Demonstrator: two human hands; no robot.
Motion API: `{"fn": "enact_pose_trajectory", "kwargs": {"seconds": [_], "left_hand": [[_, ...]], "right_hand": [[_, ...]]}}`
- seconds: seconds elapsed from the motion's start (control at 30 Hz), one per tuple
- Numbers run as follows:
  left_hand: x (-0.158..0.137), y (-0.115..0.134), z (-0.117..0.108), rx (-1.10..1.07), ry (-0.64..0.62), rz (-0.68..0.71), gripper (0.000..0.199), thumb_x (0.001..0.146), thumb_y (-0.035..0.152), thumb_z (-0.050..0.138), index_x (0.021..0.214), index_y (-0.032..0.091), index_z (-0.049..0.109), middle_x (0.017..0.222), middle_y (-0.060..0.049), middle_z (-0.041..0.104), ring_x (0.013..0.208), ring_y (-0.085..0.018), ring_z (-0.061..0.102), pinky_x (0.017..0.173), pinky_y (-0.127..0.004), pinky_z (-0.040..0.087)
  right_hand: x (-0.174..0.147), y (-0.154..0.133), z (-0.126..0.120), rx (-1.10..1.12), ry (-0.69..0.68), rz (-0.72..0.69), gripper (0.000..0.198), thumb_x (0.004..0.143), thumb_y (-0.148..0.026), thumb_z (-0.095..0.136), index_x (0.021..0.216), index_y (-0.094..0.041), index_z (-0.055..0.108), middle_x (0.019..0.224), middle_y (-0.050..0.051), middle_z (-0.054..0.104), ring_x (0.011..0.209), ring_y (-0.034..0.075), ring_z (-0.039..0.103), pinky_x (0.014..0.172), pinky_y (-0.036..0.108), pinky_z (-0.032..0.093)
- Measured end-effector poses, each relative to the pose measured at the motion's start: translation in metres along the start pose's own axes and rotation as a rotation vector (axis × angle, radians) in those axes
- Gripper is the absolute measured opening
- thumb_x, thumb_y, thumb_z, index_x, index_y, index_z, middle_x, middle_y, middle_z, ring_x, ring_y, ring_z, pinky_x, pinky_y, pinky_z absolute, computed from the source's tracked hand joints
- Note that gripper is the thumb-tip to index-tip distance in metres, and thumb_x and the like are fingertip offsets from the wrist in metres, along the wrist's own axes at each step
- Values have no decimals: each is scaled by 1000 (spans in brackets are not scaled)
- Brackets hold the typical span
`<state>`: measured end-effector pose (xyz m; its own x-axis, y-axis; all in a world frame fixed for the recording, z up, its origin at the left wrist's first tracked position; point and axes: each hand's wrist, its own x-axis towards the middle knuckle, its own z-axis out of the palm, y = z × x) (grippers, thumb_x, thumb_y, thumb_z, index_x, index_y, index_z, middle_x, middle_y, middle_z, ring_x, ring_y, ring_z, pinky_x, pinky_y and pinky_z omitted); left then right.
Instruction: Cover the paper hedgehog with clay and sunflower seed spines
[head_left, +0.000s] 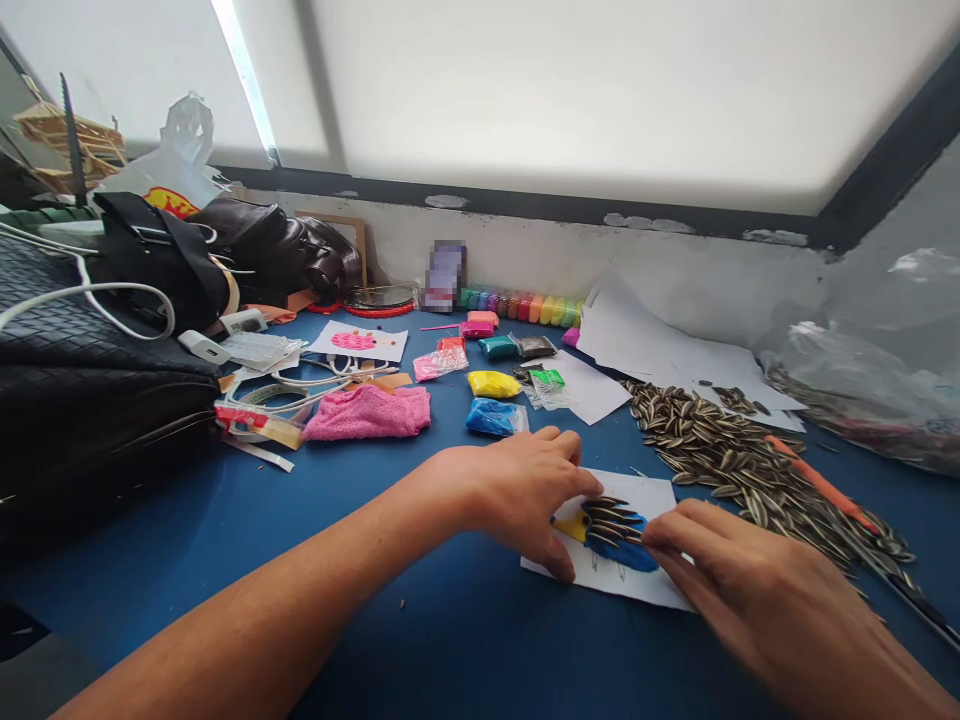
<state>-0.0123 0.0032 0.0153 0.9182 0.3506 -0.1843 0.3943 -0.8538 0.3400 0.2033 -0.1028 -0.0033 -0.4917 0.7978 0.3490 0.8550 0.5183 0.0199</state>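
A white paper card (652,492) lies on the blue tabletop, bearing a flat blue clay body (626,556) with a yellow clay snout (574,525). Several striped sunflower seeds (611,515) stick out of the blue clay in rows. My left hand (529,490) rests with fingers spread over the card's left side, thumb at its lower edge. At the right end of the clay, the fingers of my right hand (739,570) are pinched together on a sunflower seed, mostly hidden by the fingertips. Some pencil legs show below the body.
A big heap of sunflower seeds (712,445) lies right, with an orange-handled tool (821,485) across it. Clay packets, yellow (493,384) and blue (491,416), sit behind my left hand. Further left are a pink cloth (367,412), cables and a black bag (97,400).
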Motion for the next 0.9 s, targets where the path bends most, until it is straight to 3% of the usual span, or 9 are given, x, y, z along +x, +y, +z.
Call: {"fn": "enact_pose_trajectory", "kwargs": {"seconds": [0.53, 0.9], "left_hand": [[0, 0, 1, -7, 15, 8, 64, 75, 49, 69, 132, 25, 55, 118, -9, 46, 110, -26, 46, 92, -36, 43], [2, -3, 5, -12, 40, 31, 65, 74, 53, 70, 130, 24, 56, 119, -9, 46, 109, -25, 46, 95, -39, 43]], "right_hand": [[-3, 1, 6, -93, -1, -50, 30, 97, -18, 37, 79, -23, 60, 66, -1, 60, 44, 11, 59, 41, 21, 40], [1, -4, 6, -224, 23, -108, 31, 81, -2, 37, 78, -23, 60, 65, 1, 58, 48, 14, 62, 39, 20, 39]]}}
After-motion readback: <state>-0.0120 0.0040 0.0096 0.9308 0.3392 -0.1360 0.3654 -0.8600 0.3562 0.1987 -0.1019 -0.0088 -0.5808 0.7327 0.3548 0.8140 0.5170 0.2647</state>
